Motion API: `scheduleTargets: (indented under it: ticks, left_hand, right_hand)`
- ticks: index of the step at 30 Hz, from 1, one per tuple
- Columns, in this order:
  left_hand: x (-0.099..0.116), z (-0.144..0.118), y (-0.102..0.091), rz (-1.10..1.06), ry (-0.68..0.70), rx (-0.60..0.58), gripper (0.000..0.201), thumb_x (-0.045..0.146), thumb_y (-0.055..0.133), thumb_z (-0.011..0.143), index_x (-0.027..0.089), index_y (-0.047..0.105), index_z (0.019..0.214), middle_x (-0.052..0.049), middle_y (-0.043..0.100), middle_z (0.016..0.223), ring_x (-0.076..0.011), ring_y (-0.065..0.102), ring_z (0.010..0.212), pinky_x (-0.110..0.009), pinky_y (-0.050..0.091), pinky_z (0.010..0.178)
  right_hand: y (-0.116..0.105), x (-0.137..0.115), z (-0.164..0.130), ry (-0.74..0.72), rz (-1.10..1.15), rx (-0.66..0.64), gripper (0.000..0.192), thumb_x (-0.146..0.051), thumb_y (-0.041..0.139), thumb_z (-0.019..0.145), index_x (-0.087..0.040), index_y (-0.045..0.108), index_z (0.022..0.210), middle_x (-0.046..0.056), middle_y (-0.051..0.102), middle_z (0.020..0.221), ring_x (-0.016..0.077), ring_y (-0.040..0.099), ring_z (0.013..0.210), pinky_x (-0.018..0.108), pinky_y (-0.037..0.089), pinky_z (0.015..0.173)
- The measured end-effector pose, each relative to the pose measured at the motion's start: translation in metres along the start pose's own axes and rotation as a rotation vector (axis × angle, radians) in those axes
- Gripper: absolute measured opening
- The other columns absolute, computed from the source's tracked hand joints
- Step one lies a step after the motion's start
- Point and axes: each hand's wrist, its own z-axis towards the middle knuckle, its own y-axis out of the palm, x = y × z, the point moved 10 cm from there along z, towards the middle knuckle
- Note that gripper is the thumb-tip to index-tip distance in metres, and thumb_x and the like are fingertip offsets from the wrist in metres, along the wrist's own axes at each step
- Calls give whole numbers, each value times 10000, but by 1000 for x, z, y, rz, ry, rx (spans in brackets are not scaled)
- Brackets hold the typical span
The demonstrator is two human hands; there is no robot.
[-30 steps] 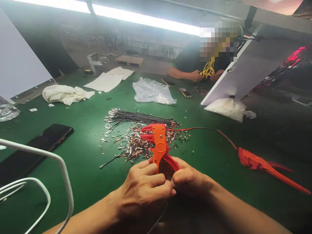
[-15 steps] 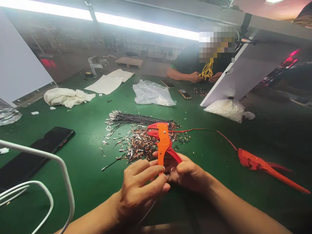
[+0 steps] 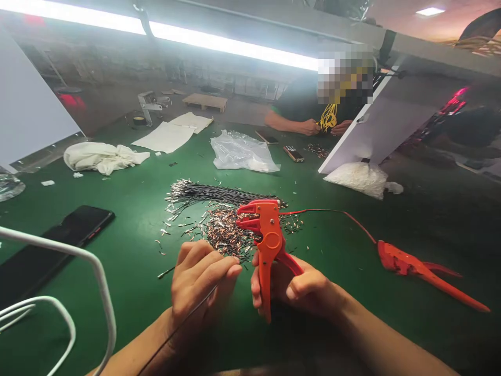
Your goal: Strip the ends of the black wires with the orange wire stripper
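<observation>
Our right hand (image 3: 301, 290) closed around the stripper (image 3: 270, 245) handles, our left hand (image 3: 199, 279) pinching a black wire (image 3: 188, 318), both above the scraps (image 3: 223, 232) on the green table (image 3: 136, 193).

surface: a table (image 3: 336, 250) with a green top.
middle: a bundle of thin black wires (image 3: 219, 192), and just in front of it a heap of stripped copper and black wire bits (image 3: 225, 235).
right: a red hand tool (image 3: 422, 269) lying flat, with a thin red wire (image 3: 332, 211) running from it toward the heap.
left: a black phone (image 3: 84, 227), white cables (image 3: 47, 308), a crumpled white cloth (image 3: 104, 156).
far side: white paper sheets (image 3: 170, 134), a clear plastic bag (image 3: 240, 151), two phones (image 3: 293, 153), a bag of white bits (image 3: 358, 177).
</observation>
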Motion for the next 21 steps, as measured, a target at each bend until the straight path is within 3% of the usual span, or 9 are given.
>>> scheduleTargets:
  ticks: [7, 12, 21]
  left_hand:
    - [-19, -5, -6, -47, -179, 73, 145, 52, 576, 863, 193, 605, 875, 22, 617, 682, -120, 476, 618, -354, 336, 695]
    - [-17, -3, -8, 3, -164, 98, 130, 79, 582, 870, 203, 618, 869, 33, 614, 651, -123, 439, 602, -361, 296, 692]
    - [-9, -2, 7, 23, -139, 34, 139, 67, 579, 861, 203, 608, 863, 45, 579, 627, -111, 409, 560, -345, 283, 656]
  right_hand:
    - [1, 6, 3, 16, -83, 28, 568, -91, 581, 570, -121, 560, 1137, 88, 640, 924, 227, 618, 824, 361, 484, 711]
    - [3, 5, 3, -10, -75, 10, 529, -101, 597, 620, -135, 554, 1146, 88, 634, 941, 222, 619, 826, 355, 477, 703]
    - [6, 4, 6, 2, -156, 26, 408, -198, 676, 692, -104, 567, 1074, 86, 605, 902, 202, 588, 792, 328, 484, 676]
